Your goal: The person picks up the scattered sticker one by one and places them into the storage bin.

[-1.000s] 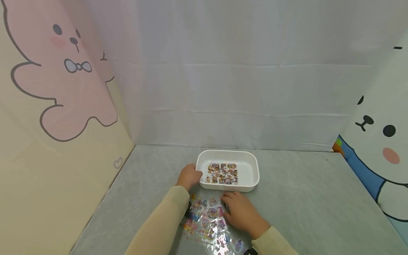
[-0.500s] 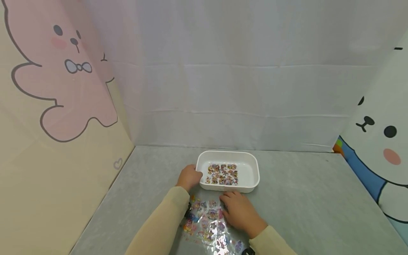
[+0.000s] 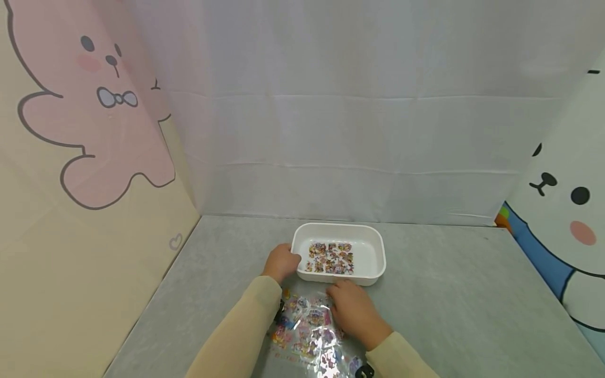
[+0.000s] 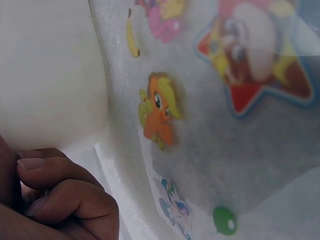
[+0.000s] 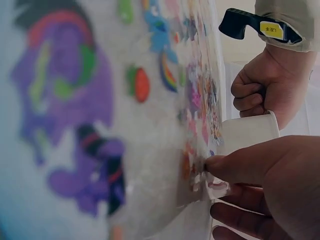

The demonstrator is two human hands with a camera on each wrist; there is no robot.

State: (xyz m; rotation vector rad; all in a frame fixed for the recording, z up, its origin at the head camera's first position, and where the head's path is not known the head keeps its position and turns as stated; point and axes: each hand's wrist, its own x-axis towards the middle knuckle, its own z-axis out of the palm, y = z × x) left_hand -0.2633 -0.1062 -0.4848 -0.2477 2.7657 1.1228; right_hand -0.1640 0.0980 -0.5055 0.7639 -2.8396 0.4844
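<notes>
My left hand grips the left rim of a white plastic tray, its fingers curled at the tray wall in the left wrist view. Several small colourful cartoon pieces lie in the tray's left part. In front of it is a clear, shiny sticker sheet with ponies and other cartoon pictures. My right hand is at the sheet's upper right corner, close to the tray's front wall. In the right wrist view, the thumb presses the sheet's edge against the fingers, pinching it.
A grey tabletop spreads to both sides. Behind it hangs a white curtain, with a pink bear print on the left and a white bear print on the right. Black bands with small devices sit on both wrists.
My right hand has shifted slightly up and left toward the tray, and its fingers have curled more at the sheet's corner. The left hand and tray stay almost in place.
</notes>
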